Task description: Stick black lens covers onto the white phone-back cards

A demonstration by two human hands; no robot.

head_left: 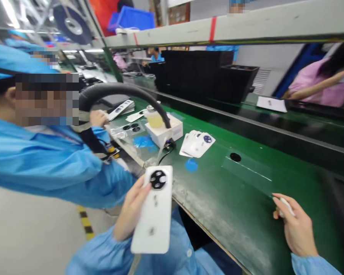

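Observation:
My left hand [130,212] grips a white phone back cover [154,217] from its left side, holding it over the near edge of the green bench [235,206]. A round black camera ring [158,179] sits at the cover's top. Resting on the bench surface at the right, my right hand [295,227] is closed around a small white tool [285,204], only partly visible. A fanned stack of white covers [197,144] lies further back on the bench.
A co-worker in a blue gown [46,164] sits close on the left, a hand [99,118] near white parts. A white box [164,131] with a bottle [154,116], a black hose [123,89], black bins [206,74] and a small black ring [235,157] lie beyond.

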